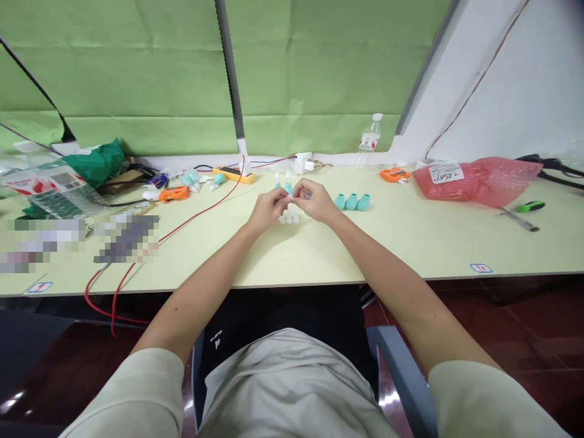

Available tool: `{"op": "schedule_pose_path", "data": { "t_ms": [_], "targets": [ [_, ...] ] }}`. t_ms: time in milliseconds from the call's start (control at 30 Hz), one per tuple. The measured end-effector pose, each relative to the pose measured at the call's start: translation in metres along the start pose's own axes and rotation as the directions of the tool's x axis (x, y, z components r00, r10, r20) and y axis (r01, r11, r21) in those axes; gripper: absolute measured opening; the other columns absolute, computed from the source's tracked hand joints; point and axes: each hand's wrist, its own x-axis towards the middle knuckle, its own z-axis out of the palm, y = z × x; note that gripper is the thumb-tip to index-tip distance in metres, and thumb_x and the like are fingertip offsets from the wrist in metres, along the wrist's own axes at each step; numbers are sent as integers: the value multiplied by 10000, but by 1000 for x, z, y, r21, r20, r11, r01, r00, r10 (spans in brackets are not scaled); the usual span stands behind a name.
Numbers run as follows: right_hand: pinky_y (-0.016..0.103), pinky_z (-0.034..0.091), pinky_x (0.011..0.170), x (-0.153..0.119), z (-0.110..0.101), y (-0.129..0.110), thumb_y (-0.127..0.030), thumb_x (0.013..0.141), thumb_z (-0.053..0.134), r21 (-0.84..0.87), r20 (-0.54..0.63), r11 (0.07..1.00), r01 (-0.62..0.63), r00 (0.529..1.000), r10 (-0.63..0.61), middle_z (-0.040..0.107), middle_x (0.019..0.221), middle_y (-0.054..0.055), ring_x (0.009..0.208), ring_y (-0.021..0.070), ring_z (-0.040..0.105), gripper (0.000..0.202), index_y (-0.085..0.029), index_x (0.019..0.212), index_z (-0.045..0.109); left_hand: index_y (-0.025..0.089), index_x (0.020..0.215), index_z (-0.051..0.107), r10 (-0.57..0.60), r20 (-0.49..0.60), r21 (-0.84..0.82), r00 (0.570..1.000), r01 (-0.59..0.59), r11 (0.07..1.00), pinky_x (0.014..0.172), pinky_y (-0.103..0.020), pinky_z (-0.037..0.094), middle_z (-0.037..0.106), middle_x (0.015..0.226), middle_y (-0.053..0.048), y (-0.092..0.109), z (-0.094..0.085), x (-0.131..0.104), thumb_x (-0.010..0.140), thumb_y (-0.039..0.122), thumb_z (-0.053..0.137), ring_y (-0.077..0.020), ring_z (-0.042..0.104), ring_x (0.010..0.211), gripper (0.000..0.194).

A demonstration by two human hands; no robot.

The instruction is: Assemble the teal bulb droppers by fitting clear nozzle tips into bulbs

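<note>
My left hand [268, 208] and my right hand [316, 199] meet above the table, fingertips pinched together. Between them is a small whitish piece [289, 198], mostly covered by the fingers, so its kind is unclear. Just behind the hands stand two teal bulbs with clear pointed tips [288, 182], upright side by side. Several small white translucent pieces [289, 218] lie on the table right below the hands. To the right of my right hand, several teal squeeze bulbs [351, 202] with open necks sit in a row.
A yellow multimeter [233, 175], red cable [201, 213] and orange tool [174, 193] lie to the left. A plastic bottle [368, 141] stands at the back. Rightward are another orange tool [395, 175], a red bubble-wrap bag [474, 182] and a green-handled tool [531, 207].
</note>
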Motion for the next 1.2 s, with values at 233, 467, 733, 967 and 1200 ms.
{"op": "schedule_pose_path", "data": {
  "t_ms": [233, 467, 733, 967, 1200],
  "targets": [
    [288, 357, 616, 0, 1, 2, -307, 808, 734, 10, -10, 1000, 5, 1000, -5, 520, 681, -30, 647, 146, 440, 173, -219, 790, 585, 210, 914, 607, 7, -1, -10, 1000, -7, 1000, 583, -253, 461, 649, 712, 2, -1, 1, 0, 963, 355, 558, -121, 576, 568, 161],
    [287, 377, 636, 0, 2, 2, -306, 807, 734, 13, -21, 1000, 12, 1000, -11, 550, 713, -22, 679, 152, 466, 186, -221, 781, 571, 208, 919, 599, -7, -11, -16, 1000, 6, 1000, 588, -250, 469, 657, 713, 2, -2, 2, 0, 964, 368, 560, -120, 587, 570, 171],
    [280, 376, 642, 1, 5, 2, -334, 815, 736, 14, -41, 1000, -9, 999, 9, 485, 664, -49, 645, 140, 454, 195, -214, 828, 583, 196, 915, 594, 14, -30, -56, 999, -15, 998, 555, -228, 451, 656, 709, 6, -5, 2, 1, 967, 382, 574, -103, 582, 554, 194],
    [277, 358, 631, 4, 1, 7, -460, 790, 785, -58, -74, 995, -80, 994, 76, 486, 666, -42, 649, 134, 442, 312, -177, 901, 716, 196, 909, 594, 16, -53, -102, 998, -22, 995, 520, -218, 437, 652, 706, 8, -5, 2, 2, 966, 391, 587, -100, 586, 546, 204],
    [276, 324, 608, 3, -2, 9, -447, 847, 725, -87, -44, 994, -58, 998, 54, 522, 637, -25, 631, 126, 408, 299, -155, 875, 781, 199, 919, 610, 3, -70, -67, 998, -8, 998, 544, -210, 449, 653, 714, 12, -10, 3, 3, 960, 352, 590, -94, 584, 560, 160]
  ]
}}
